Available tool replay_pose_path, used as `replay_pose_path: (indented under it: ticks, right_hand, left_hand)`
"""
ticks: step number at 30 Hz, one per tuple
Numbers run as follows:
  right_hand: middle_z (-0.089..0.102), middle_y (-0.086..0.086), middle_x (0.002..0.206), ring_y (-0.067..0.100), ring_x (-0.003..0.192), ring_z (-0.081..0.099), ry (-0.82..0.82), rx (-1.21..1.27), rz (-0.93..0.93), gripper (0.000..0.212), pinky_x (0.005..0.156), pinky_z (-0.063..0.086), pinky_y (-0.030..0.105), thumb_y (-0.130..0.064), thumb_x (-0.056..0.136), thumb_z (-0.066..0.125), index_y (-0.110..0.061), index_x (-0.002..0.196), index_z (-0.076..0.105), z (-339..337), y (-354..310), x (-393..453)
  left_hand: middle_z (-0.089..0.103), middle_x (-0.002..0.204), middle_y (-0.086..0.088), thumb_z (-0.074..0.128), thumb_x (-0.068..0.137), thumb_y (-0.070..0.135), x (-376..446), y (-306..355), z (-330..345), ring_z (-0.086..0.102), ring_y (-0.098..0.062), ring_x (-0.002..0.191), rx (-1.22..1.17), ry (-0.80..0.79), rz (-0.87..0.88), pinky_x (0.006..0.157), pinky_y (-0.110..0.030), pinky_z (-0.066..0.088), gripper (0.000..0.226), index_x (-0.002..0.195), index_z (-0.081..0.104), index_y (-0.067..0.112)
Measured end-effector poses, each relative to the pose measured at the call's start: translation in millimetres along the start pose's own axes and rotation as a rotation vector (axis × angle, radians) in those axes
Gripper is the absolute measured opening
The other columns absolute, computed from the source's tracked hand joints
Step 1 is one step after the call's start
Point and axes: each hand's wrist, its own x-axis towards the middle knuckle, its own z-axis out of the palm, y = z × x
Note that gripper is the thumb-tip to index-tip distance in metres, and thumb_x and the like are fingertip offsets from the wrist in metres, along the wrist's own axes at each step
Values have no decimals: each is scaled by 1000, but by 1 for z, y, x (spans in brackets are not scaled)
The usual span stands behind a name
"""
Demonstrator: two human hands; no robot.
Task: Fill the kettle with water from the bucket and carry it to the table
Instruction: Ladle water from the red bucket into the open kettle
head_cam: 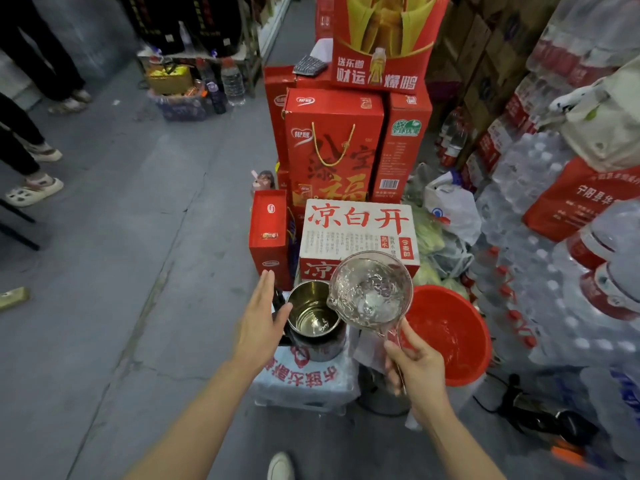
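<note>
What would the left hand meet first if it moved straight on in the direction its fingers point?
Probably the small red box standing just beyond the fingertips of the left hand; depth is unclear, so it might pass above the box.

The light is dim and cool, soft and even from overhead, leaving the grey floor [114,237] flat with only faint shadows. Bright glints sit on the water in the clear scoop [370,292] and inside the steel kettle [311,313] — small glare spots. The wide lens bends the scene strongly at the edges, and the corners turn soft — the bottled-water packs [554,271] on the right look smeared.
</note>
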Motion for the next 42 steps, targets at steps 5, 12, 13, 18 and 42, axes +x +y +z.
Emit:
replay_pose_path:
  ticks: [5,12,13,18,42]
  right_hand:
    - [47,10,53,17,41,36,28,-143,-89,70,35,34,21,0,96,63,-32,152,38,16,-3,7]
    - [54,-2,60,16,51,43,94,-398,-218,67,51,45,32,-11,94,69,-47,142,39,25,0,17]
    - [56,-10,69,12,53,45,100,-442,-232,67,53,47,31,-12,93,70,-47,141,39,26,1,18]
    - [54,-20,74,3,61,48,122,-593,-279,66,63,49,26,-16,93,69,-43,143,37,32,1,19]
    - [55,1,46,19,22,42,8,-1490,-724,85,36,15,19,5,53,87,-18,133,69,57,-9,28]
  left_hand:
    - [14,165,3,51,98,37,-1,-3,-4,33,-21,144,-11,-13,-14,112,-42,36,73,157,11,22]
    - [17,164,6,51,97,40,-1,-10,-7,39,-21,141,-31,-8,-19,109,-42,41,73,157,12,25]
    - [18,164,6,51,97,40,0,-12,-7,39,-20,141,-29,-5,-11,108,-41,42,73,157,12,25]
    - [17,164,7,52,97,40,1,-16,-6,34,-19,144,-34,-11,6,109,-38,41,73,157,12,25]
    - [19,163,7,52,96,40,0,-17,-7,30,-18,146,-38,2,0,112,-39,36,74,157,12,26]
